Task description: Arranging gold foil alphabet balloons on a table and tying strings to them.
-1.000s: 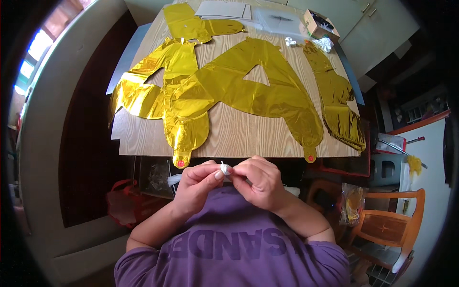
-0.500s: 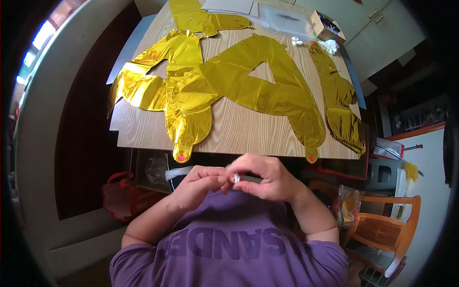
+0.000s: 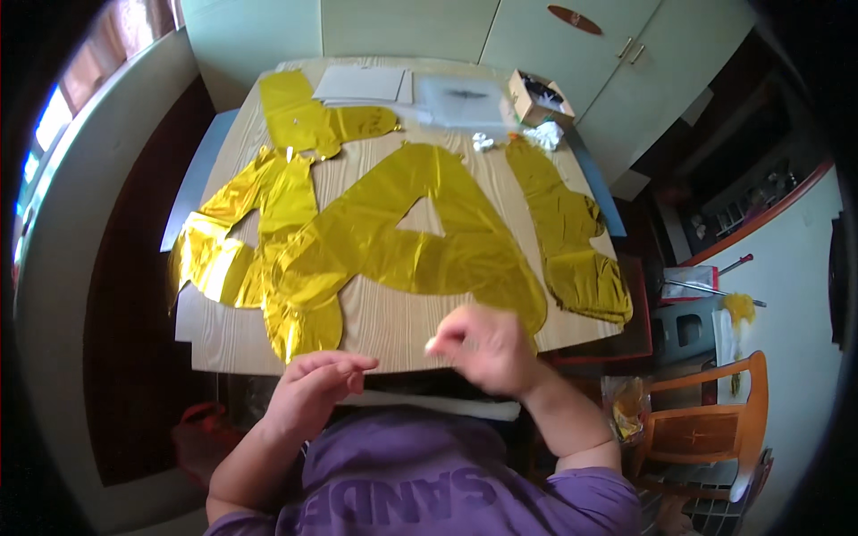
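My right hand [image 3: 492, 350] is over the table's front edge, slightly blurred, with thumb and index finger pinching a small whitish piece [image 3: 432, 344] too small to name. To its left, my left hand [image 3: 315, 386] is held with fingers stretched out and nothing visible in it. Past the hands lies a flat gold foil letter balloon [image 3: 487, 237] shaped like an A, its right leg partly behind my right hand. Another gold foil balloon [image 3: 290, 192] overlaps it on the left. A third foil balloon [image 3: 299, 112] is spread at the far left, and a crinkled fourth [image 3: 572, 241] lies along the right.
White sheets [image 3: 362, 85], a clear plastic sheet [image 3: 465, 103] and an open box [image 3: 541, 98] sit at the table's back. Crumpled silvery-white wads [image 3: 543, 136] are near the box. A wooden chair [image 3: 706, 429] stands at the right, beside a plastic bag [image 3: 626, 411] with something yellow inside.
My hands, which met around a small silvery-white piece, have come apart. The right hand has moved up and right with a small piece; the left has moved left. The view has tilted toward the cabinets.
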The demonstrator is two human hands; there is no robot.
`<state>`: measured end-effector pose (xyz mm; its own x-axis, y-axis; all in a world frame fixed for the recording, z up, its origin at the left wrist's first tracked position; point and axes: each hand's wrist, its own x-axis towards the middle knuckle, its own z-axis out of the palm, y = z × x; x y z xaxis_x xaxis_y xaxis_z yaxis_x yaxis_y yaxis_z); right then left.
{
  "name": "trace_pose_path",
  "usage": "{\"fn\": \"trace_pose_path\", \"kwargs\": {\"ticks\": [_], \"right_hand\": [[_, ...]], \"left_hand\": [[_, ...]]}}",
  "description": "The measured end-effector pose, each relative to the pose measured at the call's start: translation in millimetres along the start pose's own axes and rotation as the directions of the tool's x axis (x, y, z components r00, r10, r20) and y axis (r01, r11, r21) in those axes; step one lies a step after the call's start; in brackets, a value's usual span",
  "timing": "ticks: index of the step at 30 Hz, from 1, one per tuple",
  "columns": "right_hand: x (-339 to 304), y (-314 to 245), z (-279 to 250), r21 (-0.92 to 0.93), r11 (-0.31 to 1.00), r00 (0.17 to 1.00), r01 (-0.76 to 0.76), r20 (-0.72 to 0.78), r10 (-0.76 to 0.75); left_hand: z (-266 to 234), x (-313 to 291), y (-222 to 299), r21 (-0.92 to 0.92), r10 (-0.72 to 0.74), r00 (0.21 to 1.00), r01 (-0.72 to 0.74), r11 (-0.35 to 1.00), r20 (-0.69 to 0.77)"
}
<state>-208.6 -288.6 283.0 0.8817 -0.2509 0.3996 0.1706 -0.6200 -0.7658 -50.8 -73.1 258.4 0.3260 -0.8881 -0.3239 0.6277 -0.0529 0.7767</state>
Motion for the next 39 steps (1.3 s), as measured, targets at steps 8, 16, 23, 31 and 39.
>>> {"fn": "trace_pose_path", "kwargs": {"ticks": [8, 16, 23, 31, 39], "right_hand": [[109, 209, -139, 0.027, 0.831, 0.774, -0.555, -0.349, 0.528], [191, 298, -124, -0.499, 0.591, 0.764, -0.634, -0.521, 0.380], [180, 311, -141, -0.476, 0.686, 0.793, -0.550, -0.556, 0.250], [93, 94, -78, -0.484, 0.857, 0.984, -0.177, -0.064, 0.168], [-88, 40, 74, -0.064, 0.969, 0.834, -0.238, 0.498, 0.237]], "left_hand": [[-15, 11, 22, 0.457, 0.207, 0.977, -0.162, 0.875, -0.048], [-19, 6, 25, 0.437, 0.188, 0.978, -0.130, 0.890, -0.092], [-20, 7, 30, 0.456, 0.122, 0.989, -0.072, 0.887, -0.081], [-31, -20, 38, 0.575, 0.020, 0.988, -0.105, 0.812, 0.152], [-57, -36, -39, 0.895, -0.134, 0.952, -0.204, 0.397, 0.277]]}}
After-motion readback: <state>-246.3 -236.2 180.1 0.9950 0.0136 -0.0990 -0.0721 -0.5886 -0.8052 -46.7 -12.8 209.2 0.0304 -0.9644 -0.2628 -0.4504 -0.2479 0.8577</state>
